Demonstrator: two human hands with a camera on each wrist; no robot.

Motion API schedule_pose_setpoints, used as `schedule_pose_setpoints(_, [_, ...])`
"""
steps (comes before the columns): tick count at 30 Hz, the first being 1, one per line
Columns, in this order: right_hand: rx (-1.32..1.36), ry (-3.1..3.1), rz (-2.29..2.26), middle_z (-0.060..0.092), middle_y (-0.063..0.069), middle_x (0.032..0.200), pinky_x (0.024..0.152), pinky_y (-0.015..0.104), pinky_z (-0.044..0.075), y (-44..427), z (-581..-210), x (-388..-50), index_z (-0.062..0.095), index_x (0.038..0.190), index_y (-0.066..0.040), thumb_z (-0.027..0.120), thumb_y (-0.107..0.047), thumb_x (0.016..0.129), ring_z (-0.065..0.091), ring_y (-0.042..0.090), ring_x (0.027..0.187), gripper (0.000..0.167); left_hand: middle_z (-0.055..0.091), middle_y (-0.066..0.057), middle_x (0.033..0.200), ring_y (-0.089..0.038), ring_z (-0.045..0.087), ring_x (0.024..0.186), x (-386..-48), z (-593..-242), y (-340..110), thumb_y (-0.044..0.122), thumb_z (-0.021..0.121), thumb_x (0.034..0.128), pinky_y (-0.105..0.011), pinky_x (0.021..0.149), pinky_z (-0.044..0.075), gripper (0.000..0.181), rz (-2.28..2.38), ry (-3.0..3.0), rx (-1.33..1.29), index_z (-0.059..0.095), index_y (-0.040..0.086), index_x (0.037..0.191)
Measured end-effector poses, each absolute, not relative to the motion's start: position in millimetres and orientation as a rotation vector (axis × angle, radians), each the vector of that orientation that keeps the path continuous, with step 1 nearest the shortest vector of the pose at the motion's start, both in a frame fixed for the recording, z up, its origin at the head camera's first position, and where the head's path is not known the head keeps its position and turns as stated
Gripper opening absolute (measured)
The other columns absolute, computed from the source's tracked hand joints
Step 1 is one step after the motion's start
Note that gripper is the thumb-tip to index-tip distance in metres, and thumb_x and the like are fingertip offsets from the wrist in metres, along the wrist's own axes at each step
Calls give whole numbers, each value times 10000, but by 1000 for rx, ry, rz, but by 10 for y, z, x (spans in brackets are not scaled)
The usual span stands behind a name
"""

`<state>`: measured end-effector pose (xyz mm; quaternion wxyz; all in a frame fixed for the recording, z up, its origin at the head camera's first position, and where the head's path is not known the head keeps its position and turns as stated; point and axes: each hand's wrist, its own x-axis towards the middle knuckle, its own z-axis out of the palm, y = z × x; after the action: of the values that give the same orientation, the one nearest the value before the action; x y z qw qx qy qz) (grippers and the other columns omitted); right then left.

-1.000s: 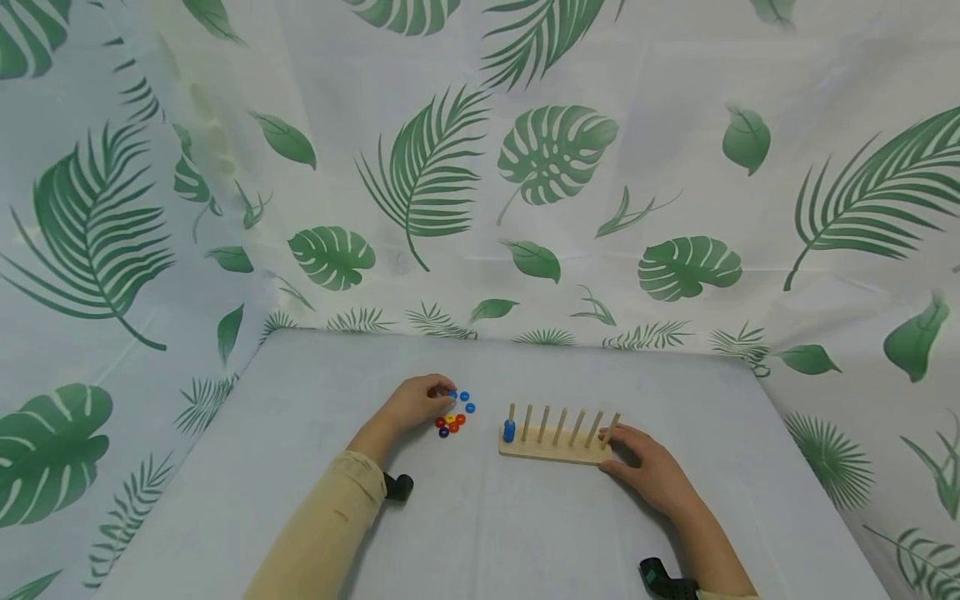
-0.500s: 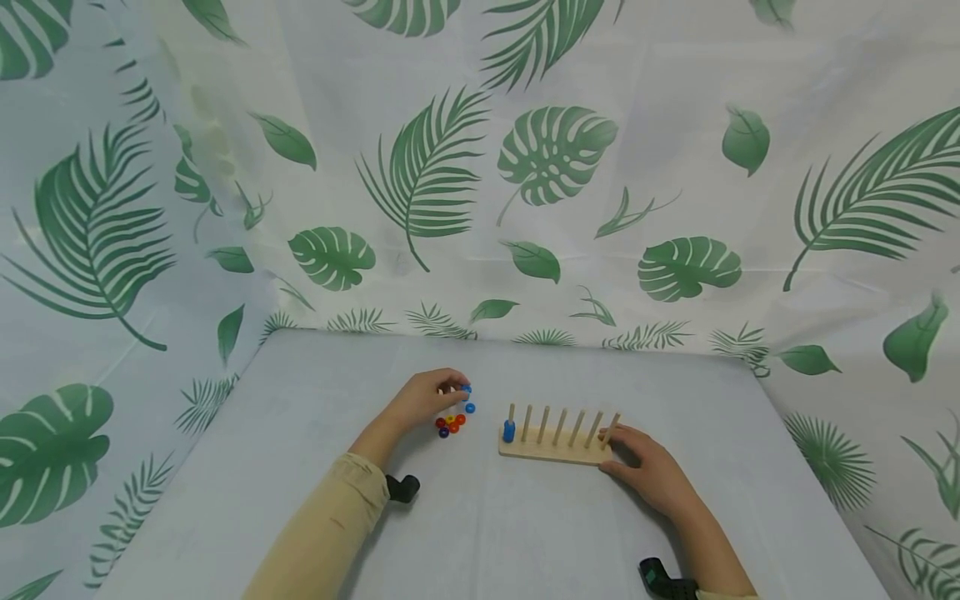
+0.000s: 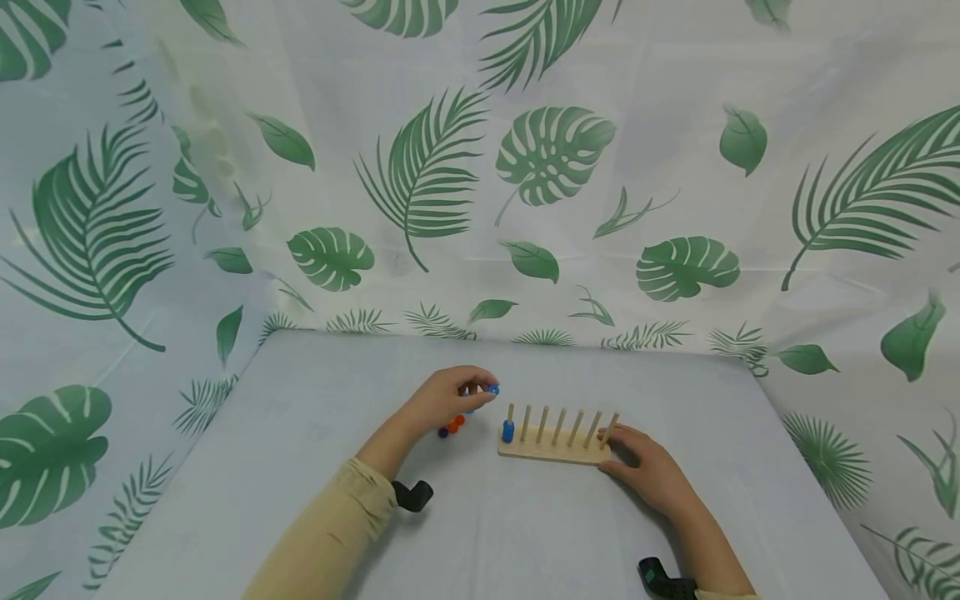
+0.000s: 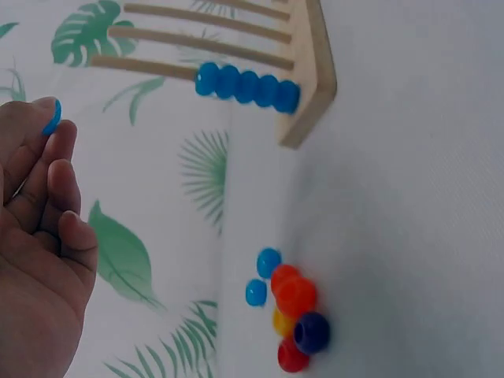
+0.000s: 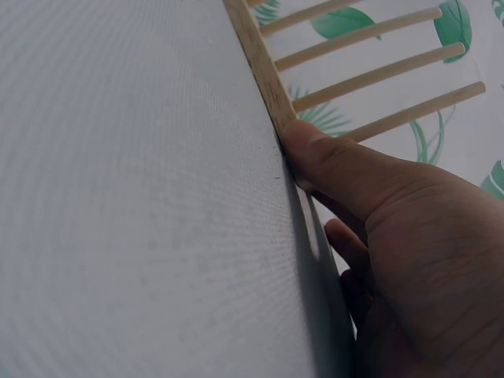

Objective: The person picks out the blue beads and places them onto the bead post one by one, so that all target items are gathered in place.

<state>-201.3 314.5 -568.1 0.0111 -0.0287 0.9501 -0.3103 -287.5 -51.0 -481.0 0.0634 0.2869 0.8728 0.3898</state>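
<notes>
Between thumb and forefinger, my left hand (image 3: 448, 394) pinches a blue bead (image 4: 53, 118), held up in the air left of the wooden peg board (image 3: 551, 452). The board carries a row of upright pegs. Several stacked blue beads (image 4: 248, 86) sit on its leftmost peg; the other pegs are bare. My right hand (image 3: 651, 468) grips the board's right end, thumb (image 5: 303, 140) against the front edge. Below the left hand lies a loose cluster: two blue beads, orange-red beads (image 4: 296, 297), a yellow bead (image 4: 282, 321) and a dark blue bead (image 4: 312, 332).
A white cloth covers the table (image 3: 525, 533). Leaf-printed curtains (image 3: 450, 167) hang behind the table and at its sides. A black wrist camera (image 3: 414, 496) sits on the left wrist, another black camera (image 3: 663, 579) on the right.
My left hand has moved right from the bead cluster toward the board, carrying a blue bead picked up from the table. The right hand and the board stay in place.
</notes>
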Motion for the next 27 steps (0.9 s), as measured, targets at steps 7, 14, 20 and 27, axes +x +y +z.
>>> schedule_pose_setpoints(7, [-93, 2968, -966, 465, 158, 1503, 1109, 647, 275, 3145, -5679, -2009, 615, 1286, -227, 741, -461, 838, 364, 440, 1409, 521, 644, 129, 1004, -78, 542, 861, -2818, -4743, -409, 364, 640, 964, -249, 742, 466, 218, 1169, 2628, 983, 681, 261, 1152])
schedule_pose_setpoints(14, [-106, 2969, -972, 474, 161, 1495, 1108, 647, 279, 3147, -5683, -2004, 618, 1277, -230, 748, -443, 837, 372, 441, 1405, 506, 621, 124, 992, -77, 530, 855, -2794, -4817, -347, 368, 640, 963, -238, 717, 460, 223, 1165, 2604, 993, 675, 266, 1157])
schedule_pose_setpoints(20, [-113, 2967, -978, 476, 158, 1494, 1109, 642, 283, 3142, -5670, -1997, 617, 1281, -227, 746, -446, 837, 375, 439, 1404, 512, 617, 121, 975, -83, 535, 850, -2791, -4865, -312, 350, 654, 957, -243, 713, 464, 217, 1197, 2594, 991, 681, 252, 1148])
schedule_pose_setpoints(27, [-103, 2974, -972, 477, 161, 1492, 1109, 640, 282, 3139, -5671, -2001, 622, 1277, -220, 745, -464, 829, 378, 440, 1401, 525, 614, 117, 963, -85, 529, 848, -2767, -4871, -294, 337, 665, 951, -241, 721, 461, 216, 1205, 2592, 983, 683, 248, 1147])
